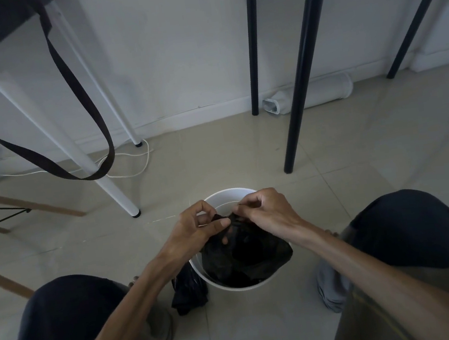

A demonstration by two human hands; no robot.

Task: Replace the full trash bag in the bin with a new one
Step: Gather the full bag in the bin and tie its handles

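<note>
Here, the person is crouching over a white bin [199, 270] that is standing on the tiled floor [244, 153] between their knees. Both hands are meeting above the bin's far rim: the left hand [196, 225] and the right hand [265, 210] are each pinching the gathered top of a black trash bag [246, 255], close together but not touching each other. The bag is sitting inside the bin, its bulging body filling the near half, while the far part of the bin's white inside is showing bare. A second crumpled black bag [189, 294] is lying on the floor, touching the bin's near left side. White and black counter legs are standing farther back, near the wall.
</note>
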